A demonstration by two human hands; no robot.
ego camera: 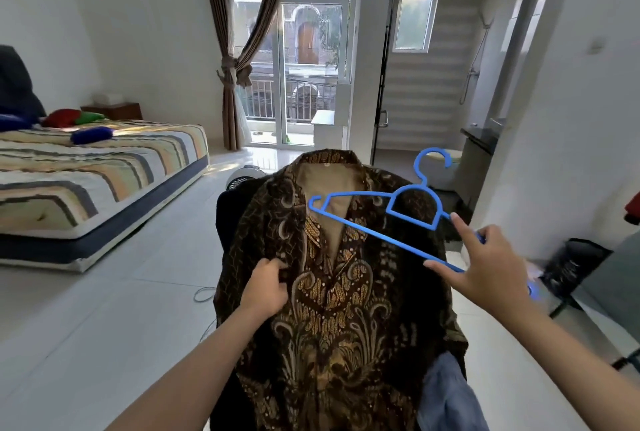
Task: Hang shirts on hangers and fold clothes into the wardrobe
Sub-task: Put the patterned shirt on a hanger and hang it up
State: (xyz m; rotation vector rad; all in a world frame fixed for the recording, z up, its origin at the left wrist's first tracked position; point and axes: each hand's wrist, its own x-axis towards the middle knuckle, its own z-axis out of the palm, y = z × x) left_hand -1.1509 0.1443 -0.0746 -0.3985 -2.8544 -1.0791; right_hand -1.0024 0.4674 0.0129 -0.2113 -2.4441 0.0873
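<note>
Nearest the camera, a brown batik shirt (332, 295) is held up in front of the person, collar uppermost and front open at the neck. Its left front panel is pinched just beside the placket by the left hand (268, 286), whose fingers are curled into the fabric. A blue plastic hanger (381, 219) is gripped at one end by the right hand (485, 264), with the index finger and thumb stretched along its bars; it is tilted, its hook raised to the right, and its far end is seen across the open collar. A light blue garment (450, 396) is seen at the shirt's lower right. A striped bed (93, 167) is placed well apart at the left, on the white tiled floor (114, 309).
</note>
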